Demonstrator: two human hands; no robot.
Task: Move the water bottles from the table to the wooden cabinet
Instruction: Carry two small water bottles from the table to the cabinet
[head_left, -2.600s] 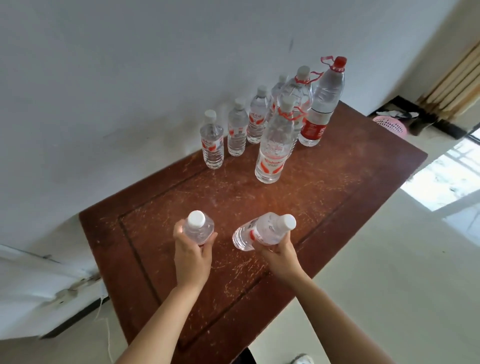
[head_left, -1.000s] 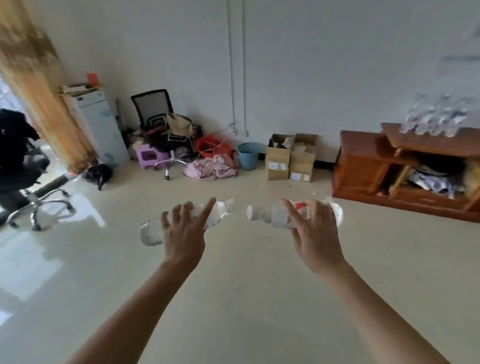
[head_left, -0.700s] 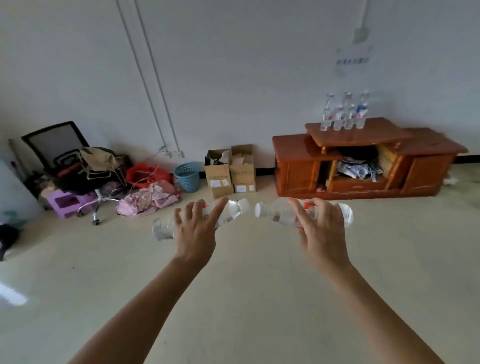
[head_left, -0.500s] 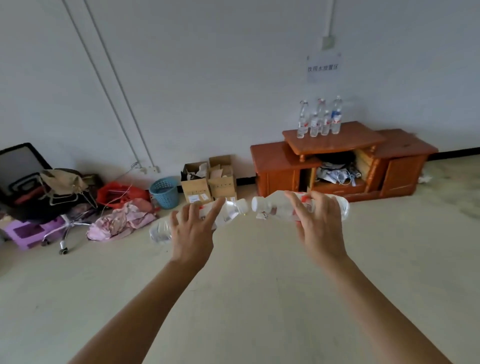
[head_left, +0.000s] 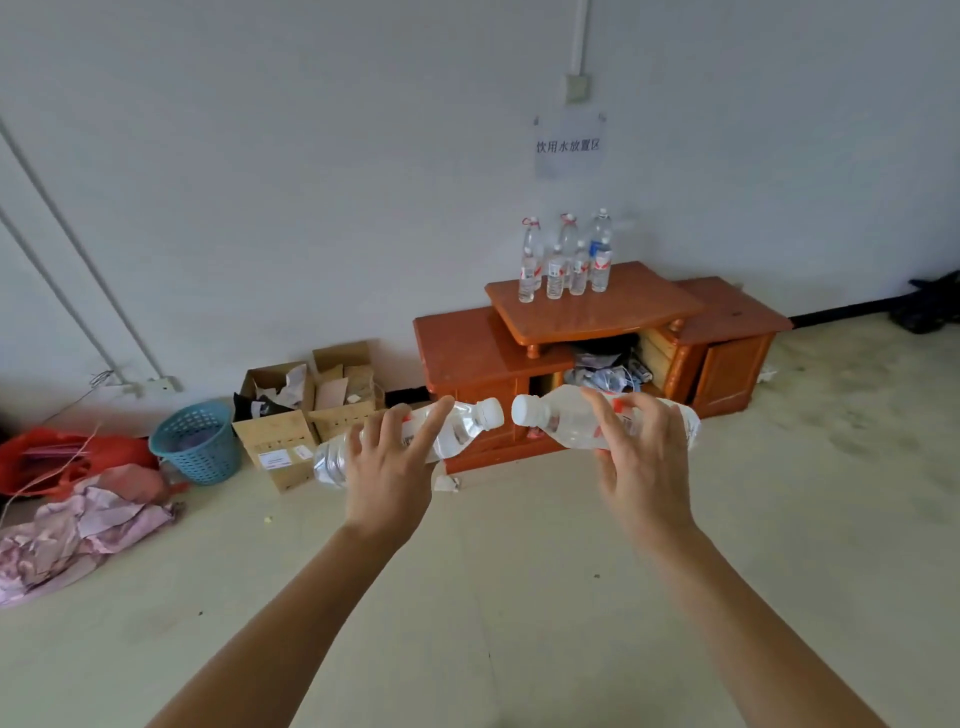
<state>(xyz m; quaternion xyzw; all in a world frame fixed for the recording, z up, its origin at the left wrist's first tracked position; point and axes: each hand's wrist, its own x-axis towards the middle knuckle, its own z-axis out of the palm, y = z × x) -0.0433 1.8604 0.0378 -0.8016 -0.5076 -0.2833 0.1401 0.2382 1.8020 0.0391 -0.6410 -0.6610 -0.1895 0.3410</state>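
Note:
My left hand (head_left: 390, 473) holds a clear water bottle (head_left: 457, 428) lying sideways, its white cap pointing right. My right hand (head_left: 641, 462) holds a second clear bottle (head_left: 558, 423) with a red label, also sideways, its cap pointing left. The two caps nearly meet in front of me. Ahead, against the white wall, stands the wooden cabinet (head_left: 587, 312). Several water bottles (head_left: 566, 260) stand upright on its raised top, near the back left. The table is out of view.
Two open cardboard boxes (head_left: 306, 410) and a blue basket (head_left: 197, 441) sit by the wall left of the cabinet. Pink cloth (head_left: 78, 535) and a red bag (head_left: 57, 457) lie at far left. Papers fill the cabinet's open shelf. Pale floor stretches between me and the cabinet.
I lifted both bottles off the table and turned round. The cabinet has come into view, shifted toward the centre and grown larger. Both hands keep the bottles sideways.

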